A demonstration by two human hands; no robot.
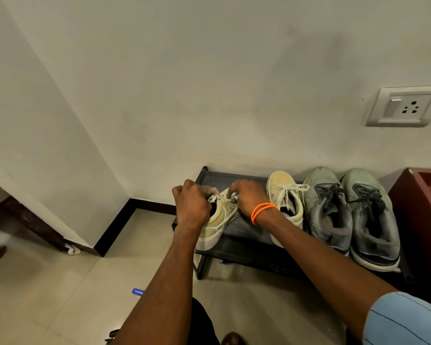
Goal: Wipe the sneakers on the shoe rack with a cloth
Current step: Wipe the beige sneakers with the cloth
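- Sneakers: cream sneaker point(219, 220) at L end of shoe rack point(246, 230), its mate point(285, 197) beside it, grey pair point(351, 215) further R.
- Left hand point(192, 207): fingers curled, pinching a lace point(213, 198); I read this as tidying laces, not wiping.
- Right hand point(249, 200): pinches small whitish bit, prob. other lace end.
- Cloth: I see none; cd be hidden under hands.
- Rack R end: cut off by maroon cabinet point(421, 215).
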